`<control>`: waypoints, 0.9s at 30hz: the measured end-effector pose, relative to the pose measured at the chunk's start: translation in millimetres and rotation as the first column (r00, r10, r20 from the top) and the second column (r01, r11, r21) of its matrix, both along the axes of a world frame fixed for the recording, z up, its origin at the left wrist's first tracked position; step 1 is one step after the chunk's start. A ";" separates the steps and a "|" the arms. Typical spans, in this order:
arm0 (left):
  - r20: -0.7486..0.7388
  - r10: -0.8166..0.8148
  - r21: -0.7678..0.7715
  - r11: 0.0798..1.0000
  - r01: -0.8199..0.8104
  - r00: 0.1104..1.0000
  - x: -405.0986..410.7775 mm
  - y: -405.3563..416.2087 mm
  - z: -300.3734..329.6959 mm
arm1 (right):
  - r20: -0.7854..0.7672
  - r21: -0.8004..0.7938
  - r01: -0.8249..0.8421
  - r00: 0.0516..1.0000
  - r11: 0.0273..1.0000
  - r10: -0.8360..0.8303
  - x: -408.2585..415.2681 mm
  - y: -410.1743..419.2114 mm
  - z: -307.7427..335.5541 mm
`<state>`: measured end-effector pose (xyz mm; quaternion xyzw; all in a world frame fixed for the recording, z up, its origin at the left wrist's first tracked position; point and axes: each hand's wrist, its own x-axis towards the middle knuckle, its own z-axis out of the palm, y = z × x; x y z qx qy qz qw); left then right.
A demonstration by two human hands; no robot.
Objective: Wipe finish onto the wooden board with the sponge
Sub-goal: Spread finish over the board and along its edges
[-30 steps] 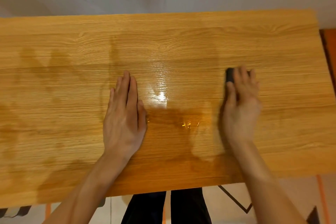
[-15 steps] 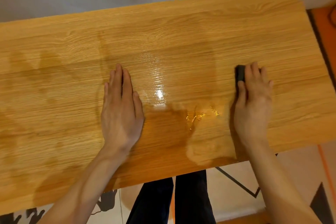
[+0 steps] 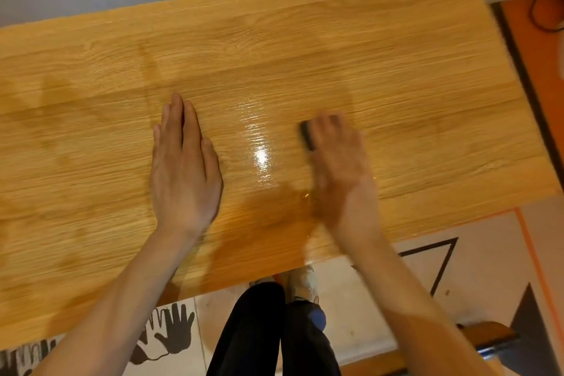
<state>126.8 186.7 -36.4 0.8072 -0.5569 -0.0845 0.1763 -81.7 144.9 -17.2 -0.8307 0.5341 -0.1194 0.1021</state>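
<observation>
A wide wooden board (image 3: 412,76) fills most of the view, light oak in grain, with a glossy wet patch (image 3: 259,146) at its middle. My left hand (image 3: 183,168) lies flat on the board, fingers together, holding nothing. My right hand (image 3: 341,168) is blurred and presses a dark sponge (image 3: 306,135) onto the board; only the sponge's left edge shows beside my fingers. The wet patch lies between my two hands.
A pale wall runs behind the board's far edge. The board's near edge (image 3: 274,272) is just ahead of my dark trousers (image 3: 268,330) and shoes. The floor has black handprint marks (image 3: 174,327), a black triangle outline (image 3: 439,259) and an orange strip (image 3: 537,76) at right.
My right hand slid the sponge left across the board toward the wet patch. The left hand stayed flat in place. The view tilted, so the board sits slanted.
</observation>
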 end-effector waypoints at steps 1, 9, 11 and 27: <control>-0.009 0.001 -0.008 1.000 -0.001 1.000 0.5 0.6 0.1 | 0.058 0.007 0.131 0.990 0.991 -0.131 -26.4 -7.9 -0.4; -0.188 -0.053 -0.079 0.996 0.039 0.981 0.2 13.9 10.7 | 0.153 -0.106 0.270 0.955 0.957 -0.252 46.3 32.2 -11.5; -0.193 -0.063 -0.079 0.996 0.048 0.979 -9.1 32.0 14.5 | 0.170 -0.073 0.129 0.979 0.989 -0.115 76.9 59.2 -8.7; -0.001 -0.042 -0.007 0.999 0.042 0.999 -38.9 71.4 3.4 | 0.164 0.031 0.022 0.986 0.999 -0.027 -70.0 -3.8 -0.6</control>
